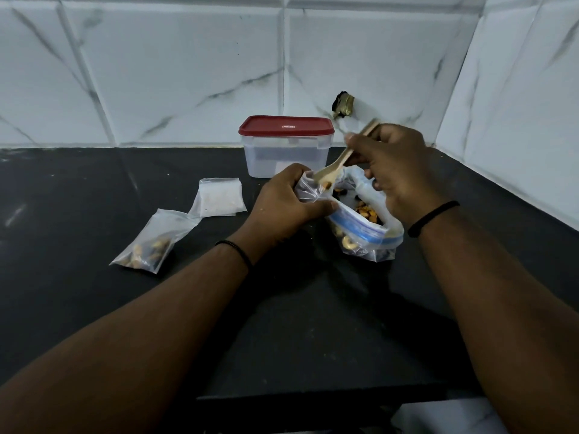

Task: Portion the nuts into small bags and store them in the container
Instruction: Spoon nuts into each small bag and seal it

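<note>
I get one wide-angle view, from the head, looking forward and down over the dark desk (94, 308) toward the tiled wall (188, 73). It sits close; both forearms fill the lower frame.

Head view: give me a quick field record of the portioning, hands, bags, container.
left hand: grips small bag, held open
right hand: holds wooden spoon, bowl with nuts at the small bag's mouth
large nut bag: open on counter, blue zip strip
filled bag: lying at left
empty bags: stacked flat
container: red lid on, by the wall
</note>
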### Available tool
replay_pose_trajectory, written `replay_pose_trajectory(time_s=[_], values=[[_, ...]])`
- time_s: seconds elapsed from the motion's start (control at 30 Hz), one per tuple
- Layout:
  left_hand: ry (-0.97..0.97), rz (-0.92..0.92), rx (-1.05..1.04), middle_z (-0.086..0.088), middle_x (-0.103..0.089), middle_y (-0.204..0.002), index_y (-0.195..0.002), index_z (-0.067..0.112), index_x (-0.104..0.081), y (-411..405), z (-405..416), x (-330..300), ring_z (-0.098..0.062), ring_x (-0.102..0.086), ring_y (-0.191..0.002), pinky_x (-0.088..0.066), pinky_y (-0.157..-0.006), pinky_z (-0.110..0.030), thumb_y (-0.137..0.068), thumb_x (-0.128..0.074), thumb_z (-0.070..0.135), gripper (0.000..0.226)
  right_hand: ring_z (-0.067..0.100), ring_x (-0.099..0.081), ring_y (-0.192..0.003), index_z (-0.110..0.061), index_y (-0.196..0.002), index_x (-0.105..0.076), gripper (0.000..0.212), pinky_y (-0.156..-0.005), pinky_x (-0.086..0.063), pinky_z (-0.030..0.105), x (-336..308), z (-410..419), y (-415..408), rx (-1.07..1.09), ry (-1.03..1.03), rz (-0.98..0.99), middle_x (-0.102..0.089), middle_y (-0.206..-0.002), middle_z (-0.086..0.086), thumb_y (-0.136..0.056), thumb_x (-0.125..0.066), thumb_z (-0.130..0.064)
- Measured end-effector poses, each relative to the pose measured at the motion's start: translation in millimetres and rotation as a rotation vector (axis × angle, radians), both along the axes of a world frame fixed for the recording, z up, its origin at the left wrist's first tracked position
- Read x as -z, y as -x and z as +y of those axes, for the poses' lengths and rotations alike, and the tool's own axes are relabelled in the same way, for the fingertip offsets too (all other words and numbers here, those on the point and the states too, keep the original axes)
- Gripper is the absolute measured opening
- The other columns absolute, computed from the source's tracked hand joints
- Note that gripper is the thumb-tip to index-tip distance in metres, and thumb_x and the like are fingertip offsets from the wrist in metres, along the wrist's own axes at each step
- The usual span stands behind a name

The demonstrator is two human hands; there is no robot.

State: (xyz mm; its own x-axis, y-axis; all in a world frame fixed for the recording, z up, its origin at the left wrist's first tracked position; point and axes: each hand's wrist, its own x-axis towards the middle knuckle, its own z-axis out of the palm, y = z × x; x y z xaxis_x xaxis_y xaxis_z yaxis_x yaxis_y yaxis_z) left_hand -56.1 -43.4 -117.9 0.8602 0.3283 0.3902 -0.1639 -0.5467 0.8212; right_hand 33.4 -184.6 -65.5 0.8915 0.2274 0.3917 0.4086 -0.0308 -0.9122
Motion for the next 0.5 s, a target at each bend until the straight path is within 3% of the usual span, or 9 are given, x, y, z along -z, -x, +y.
replay_pose_trajectory(time_s=[0.1,0.23,0.33,0.43,0.5], values=[[-0.012,-0.025,-0.014,0.007,-0.068,-0.091,-0.101,0.021,-0.061,0,0,0,-0.004,-0.064,-0.079,-0.050,-0.068,-0.016,-0.074,-0.085,0.030,0.038,0.004,-0.054,-0.046,-0.013,-0.080,-0.071,0.019,-0.048,-0.042,0.018,2,3,2,-0.081,0.087,-0.243,-0.072,-0.070,0.005,-0.086,-0.075,-0.030],[-0.016,-0.037,-0.039,0.007,-0.067,-0.089,-0.097,0.022,-0.061,-1,1,0,-0.005,-0.063,-0.078,-0.052,-0.069,-0.019,-0.073,-0.085,0.032,0.035,0.009,-0.067,-0.059,-0.013,-0.084,-0.074,0.018,-0.055,-0.049,0.025,0,0,2,-0.106,0.010,-0.318,-0.074,-0.074,0.002,-0.085,-0.076,-0.031],[-0.003,-0.036,-0.027,0.007,-0.069,-0.094,-0.103,0.019,-0.063,-1,0,1,-0.009,-0.065,-0.085,-0.054,-0.074,-0.024,-0.073,-0.085,0.031,0.039,0.009,-0.050,-0.047,-0.017,-0.070,-0.067,0.022,-0.043,-0.039,0.021,3,-5,-7,-0.007,-0.079,-0.109,-0.068,-0.069,0.014,-0.087,-0.075,-0.029],[-0.009,-0.022,-0.007,0.011,-0.065,-0.093,-0.103,0.024,-0.059,1,0,0,-0.007,-0.064,-0.085,-0.052,-0.074,-0.021,-0.074,-0.085,0.030,0.039,0.009,-0.043,-0.042,-0.016,-0.068,-0.063,0.024,-0.040,-0.033,0.022,10,-13,-23,0.050,-0.135,0.175,-0.069,-0.071,0.010,-0.088,-0.074,-0.027],[-0.038,-0.005,0.007,0.012,-0.064,-0.097,-0.107,0.025,-0.058,1,0,-1,-0.006,-0.062,-0.087,-0.048,-0.072,-0.015,-0.074,-0.084,0.032,0.042,0.008,-0.045,-0.041,-0.016,-0.070,-0.062,0.024,-0.038,-0.034,0.020,17,-20,-35,0.115,-0.077,0.175,-0.072,-0.076,0.012,-0.089,-0.072,-0.026]])
